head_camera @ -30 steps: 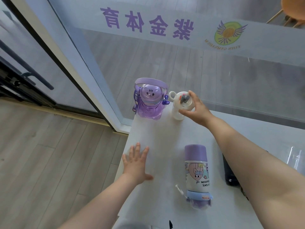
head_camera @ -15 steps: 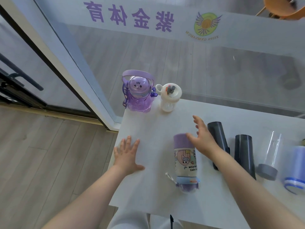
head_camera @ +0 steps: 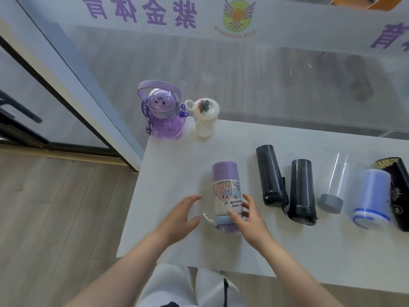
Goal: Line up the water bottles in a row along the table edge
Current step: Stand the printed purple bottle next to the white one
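A cartoon-printed bottle (head_camera: 226,192) with a purple base and lilac cap lies on its side on the white table (head_camera: 168,173), cap toward me. My left hand (head_camera: 183,214) hovers just left of it, fingers spread, holding nothing. My right hand (head_camera: 249,217) is at the bottle's cap end; the thumb rests on the bottle and the fingers curl beside its right side without closing around it. A purple bear-shaped bottle (head_camera: 160,114) and a white bottle (head_camera: 204,117) stand upright side by side at the far left corner.
To the right, several bottles lie on their sides: two dark ones (head_camera: 271,173) (head_camera: 302,191), a clear one with a grey cap (head_camera: 334,185), a lilac one (head_camera: 371,196) and a black one (head_camera: 396,191). A glass wall runs behind the table.
My right hand left the white bottle and came back to the cartoon bottle's cap end. My left hand lifted off the table and moved right, up to that bottle.
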`<action>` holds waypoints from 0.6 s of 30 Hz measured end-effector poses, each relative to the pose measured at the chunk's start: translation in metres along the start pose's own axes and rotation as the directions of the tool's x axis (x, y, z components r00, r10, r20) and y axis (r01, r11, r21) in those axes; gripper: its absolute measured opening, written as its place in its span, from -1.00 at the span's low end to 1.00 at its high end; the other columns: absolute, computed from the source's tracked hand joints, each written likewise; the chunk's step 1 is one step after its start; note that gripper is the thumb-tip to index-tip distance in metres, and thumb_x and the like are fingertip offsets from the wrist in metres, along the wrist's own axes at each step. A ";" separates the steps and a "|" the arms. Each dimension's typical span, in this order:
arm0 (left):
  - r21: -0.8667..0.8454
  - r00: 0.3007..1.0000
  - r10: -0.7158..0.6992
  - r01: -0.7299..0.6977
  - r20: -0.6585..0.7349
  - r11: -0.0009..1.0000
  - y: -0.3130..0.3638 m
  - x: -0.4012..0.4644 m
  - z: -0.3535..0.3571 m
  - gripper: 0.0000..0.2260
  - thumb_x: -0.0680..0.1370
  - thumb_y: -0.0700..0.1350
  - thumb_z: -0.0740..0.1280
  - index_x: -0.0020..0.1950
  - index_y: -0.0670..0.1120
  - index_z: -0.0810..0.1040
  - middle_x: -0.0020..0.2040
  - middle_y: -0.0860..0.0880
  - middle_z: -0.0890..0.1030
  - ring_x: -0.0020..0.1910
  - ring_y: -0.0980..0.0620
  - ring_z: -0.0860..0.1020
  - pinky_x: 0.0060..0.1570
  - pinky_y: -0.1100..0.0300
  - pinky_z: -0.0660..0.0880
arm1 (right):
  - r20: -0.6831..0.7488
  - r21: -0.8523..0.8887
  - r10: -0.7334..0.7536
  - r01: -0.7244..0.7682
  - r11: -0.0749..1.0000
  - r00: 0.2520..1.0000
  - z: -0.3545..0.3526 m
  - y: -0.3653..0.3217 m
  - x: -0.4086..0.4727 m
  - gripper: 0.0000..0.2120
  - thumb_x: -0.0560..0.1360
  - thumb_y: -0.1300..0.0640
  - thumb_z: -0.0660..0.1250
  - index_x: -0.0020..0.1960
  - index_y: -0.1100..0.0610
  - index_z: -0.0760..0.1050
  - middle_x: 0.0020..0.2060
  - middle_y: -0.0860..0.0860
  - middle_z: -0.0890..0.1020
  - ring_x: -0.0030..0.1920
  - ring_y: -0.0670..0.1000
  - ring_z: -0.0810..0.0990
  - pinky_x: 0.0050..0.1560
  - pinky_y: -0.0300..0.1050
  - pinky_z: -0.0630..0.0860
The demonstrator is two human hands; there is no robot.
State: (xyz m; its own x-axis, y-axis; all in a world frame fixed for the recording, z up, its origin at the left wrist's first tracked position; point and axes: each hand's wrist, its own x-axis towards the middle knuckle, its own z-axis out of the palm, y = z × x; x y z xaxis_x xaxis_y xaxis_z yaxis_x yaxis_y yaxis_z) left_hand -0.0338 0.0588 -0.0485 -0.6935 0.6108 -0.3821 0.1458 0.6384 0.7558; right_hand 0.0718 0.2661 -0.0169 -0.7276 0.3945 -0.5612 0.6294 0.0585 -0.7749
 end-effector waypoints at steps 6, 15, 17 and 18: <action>-0.273 0.994 -0.038 0.064 0.100 0.960 0.028 -0.004 0.032 -0.42 0.48 -0.04 0.43 0.42 0.17 0.25 0.30 0.19 0.42 0.30 0.24 0.39 0.26 0.19 0.44 | -0.008 0.103 0.038 -0.037 0.994 0.999 0.009 0.013 -0.016 -0.44 0.51 0.07 0.38 0.40 -0.16 0.19 0.15 -0.13 0.57 0.09 -0.17 0.58 0.10 -0.17 0.51; -0.184 0.999 -0.015 0.022 0.040 0.983 0.043 -0.005 0.031 -0.35 0.42 0.02 0.47 0.39 0.28 0.21 0.19 0.18 0.47 0.23 0.19 0.41 0.16 0.30 0.41 | 0.072 0.148 0.063 -0.073 0.986 0.995 -0.004 0.003 -0.017 -0.40 0.51 0.01 0.37 0.47 -0.09 0.17 0.14 0.00 0.57 0.09 -0.03 0.62 0.16 0.01 0.56; -0.143 1.000 0.013 -0.012 0.007 0.990 0.044 -0.006 0.026 -0.36 0.38 0.18 0.42 0.40 0.28 0.25 0.17 0.19 0.48 0.22 0.17 0.41 0.17 0.26 0.42 | 0.085 0.184 0.069 -0.083 0.979 0.994 -0.007 -0.003 -0.021 -0.44 0.52 -0.01 0.36 0.44 -0.11 0.19 0.13 0.05 0.59 0.06 0.01 0.65 0.10 0.04 0.60; -0.131 0.999 0.034 -0.035 -0.010 0.991 0.047 -0.007 0.023 -0.38 0.35 0.25 0.38 0.38 0.30 0.27 0.15 0.20 0.48 0.19 0.16 0.43 0.16 0.24 0.44 | 0.089 0.203 0.064 -0.081 0.976 0.994 -0.008 -0.008 -0.025 -0.49 0.54 -0.01 0.34 0.40 -0.16 0.19 0.12 0.07 0.60 0.02 0.03 0.66 0.02 0.01 0.63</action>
State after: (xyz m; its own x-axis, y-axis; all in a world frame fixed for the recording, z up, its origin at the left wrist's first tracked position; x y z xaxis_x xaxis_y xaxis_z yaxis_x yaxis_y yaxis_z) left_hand -0.0061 0.0953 -0.0227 -0.6952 0.6273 -0.3511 0.0764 0.5501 0.8316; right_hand 0.0873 0.2637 0.0053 -0.7073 0.3147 -0.6330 0.6176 -0.1606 -0.7699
